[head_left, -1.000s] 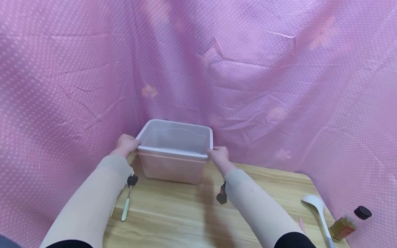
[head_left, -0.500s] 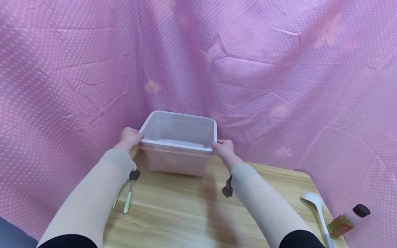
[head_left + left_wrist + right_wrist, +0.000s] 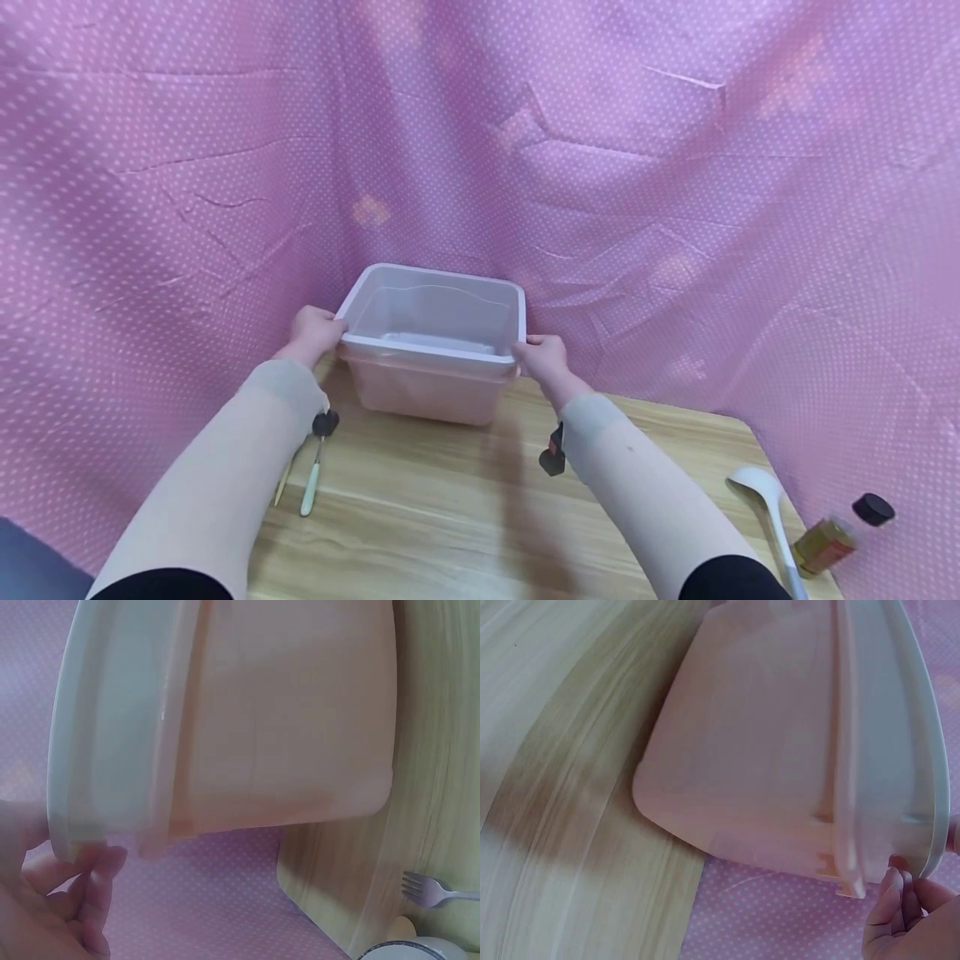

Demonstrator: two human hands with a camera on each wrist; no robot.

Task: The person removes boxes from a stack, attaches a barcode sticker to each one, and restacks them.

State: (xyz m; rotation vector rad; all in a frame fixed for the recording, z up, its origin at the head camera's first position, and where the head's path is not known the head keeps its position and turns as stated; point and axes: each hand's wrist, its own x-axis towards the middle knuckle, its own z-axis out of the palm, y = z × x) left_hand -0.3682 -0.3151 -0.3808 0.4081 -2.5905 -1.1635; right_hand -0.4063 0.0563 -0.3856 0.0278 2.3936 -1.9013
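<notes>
A whitish translucent plastic bin (image 3: 431, 350) sits nested inside a pink bin (image 3: 427, 396) at the back of the wooden table. My left hand (image 3: 313, 331) pinches the white bin's rim at its near left corner. At the near right corner my right hand (image 3: 546, 360) pinches the same rim. Both wrist views show the white wall standing above the pink bin's lip, with curled fingers (image 3: 94, 889) under the white rim on the left and fingers (image 3: 896, 900) under it on the right. Inside, the white bin's floor shows and nothing lies on it.
A fork (image 3: 427, 891) with a mint handle (image 3: 310, 492) lies near my left forearm, beside a thin yellowish stick (image 3: 283, 483). A white round vessel (image 3: 409, 949) is partly cut off. At right lie a white ladle (image 3: 772, 500) and a black-capped bottle (image 3: 825, 546). Pink cloth (image 3: 600, 208) hangs behind.
The whole head view has shifted slightly, so table and bins appear higher. More of the white bin's floor shows than a second ago. Both hands keep their hold on its rim.
</notes>
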